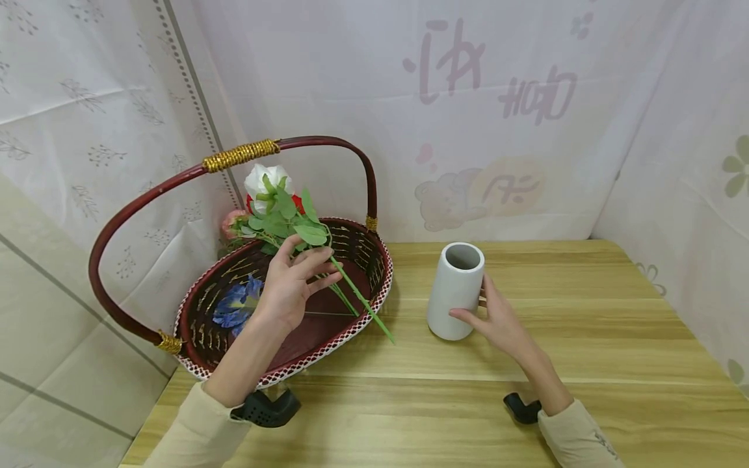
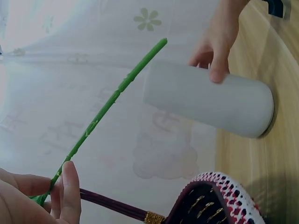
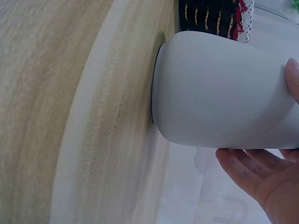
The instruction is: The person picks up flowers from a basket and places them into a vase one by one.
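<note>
Above the basket, my left hand (image 1: 295, 283) pinches the green stem (image 1: 363, 296) of a white artificial rose (image 1: 268, 185). The stem slants down to the right past the basket's rim, and its bare tip shows in the left wrist view. My right hand (image 1: 500, 318) holds a white vase (image 1: 456, 292) from the right side, thumb in front and fingers behind. The vase (image 3: 224, 93) stands upright on the table with its mouth facing up. Inside the basket (image 1: 383, 286) lies a blue flower (image 1: 236, 305). A pink flower (image 1: 233, 223) and a partly hidden red one show behind the rose.
The basket's tall dark red handle (image 1: 345, 143) arches over it, wrapped in gold at the top. Printed cloth (image 1: 363, 84) hangs behind and beside the wooden table (image 1: 585, 325). Black wrist mounts (image 1: 272, 408) stick out near both sleeves.
</note>
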`<state>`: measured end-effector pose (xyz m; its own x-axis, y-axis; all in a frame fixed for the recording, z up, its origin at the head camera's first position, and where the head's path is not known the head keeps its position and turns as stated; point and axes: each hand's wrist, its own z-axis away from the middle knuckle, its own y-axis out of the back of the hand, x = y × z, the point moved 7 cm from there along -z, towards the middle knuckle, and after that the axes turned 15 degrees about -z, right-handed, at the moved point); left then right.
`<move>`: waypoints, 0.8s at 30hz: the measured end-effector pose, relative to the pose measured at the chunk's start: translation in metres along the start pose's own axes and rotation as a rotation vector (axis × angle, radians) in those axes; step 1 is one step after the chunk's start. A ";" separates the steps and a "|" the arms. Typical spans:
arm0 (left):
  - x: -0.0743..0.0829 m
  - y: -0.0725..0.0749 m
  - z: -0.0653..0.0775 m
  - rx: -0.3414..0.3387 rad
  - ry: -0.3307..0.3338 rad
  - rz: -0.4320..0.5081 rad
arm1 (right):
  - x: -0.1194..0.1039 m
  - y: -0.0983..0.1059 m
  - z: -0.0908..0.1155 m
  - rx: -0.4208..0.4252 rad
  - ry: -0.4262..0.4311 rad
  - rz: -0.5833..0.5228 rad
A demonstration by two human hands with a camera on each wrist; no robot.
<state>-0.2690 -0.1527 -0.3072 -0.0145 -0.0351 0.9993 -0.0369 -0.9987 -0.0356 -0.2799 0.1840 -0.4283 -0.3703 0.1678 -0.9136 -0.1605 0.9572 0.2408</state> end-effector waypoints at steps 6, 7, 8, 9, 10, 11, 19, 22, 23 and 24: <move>-0.003 -0.008 0.005 -0.014 0.000 -0.003 | -0.005 -0.001 0.000 0.004 -0.013 0.006; -0.004 -0.009 0.006 -0.016 0.001 -0.003 | -0.008 -0.002 0.000 0.003 -0.014 0.005; -0.004 -0.010 0.007 -0.018 0.001 -0.002 | -0.012 -0.003 0.001 0.002 -0.015 0.006; -0.005 -0.012 0.008 -0.022 0.001 0.003 | -0.017 -0.004 0.001 0.001 -0.016 0.005; -0.005 -0.013 0.009 -0.024 0.000 0.006 | -0.022 -0.005 0.002 -0.001 -0.017 0.006; -0.006 -0.014 0.010 -0.029 -0.002 0.009 | -0.027 -0.006 0.002 -0.003 -0.017 0.007; -0.007 -0.027 0.019 -0.064 -0.004 -0.006 | -0.008 -0.002 0.000 -0.006 0.005 0.005; -0.007 -0.032 0.022 -0.076 -0.013 -0.013 | -0.002 -0.001 0.000 -0.003 0.010 0.013; -0.007 -0.034 0.023 -0.079 -0.017 -0.015 | -0.003 -0.001 0.000 -0.003 0.010 0.015; -0.007 -0.035 0.023 -0.080 -0.020 -0.016 | -0.003 -0.002 0.000 -0.003 0.010 0.015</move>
<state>-0.2443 -0.1185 -0.3122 0.0069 -0.0203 0.9998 -0.1163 -0.9930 -0.0193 -0.2788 0.1818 -0.4255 -0.3820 0.1801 -0.9064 -0.1571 0.9539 0.2558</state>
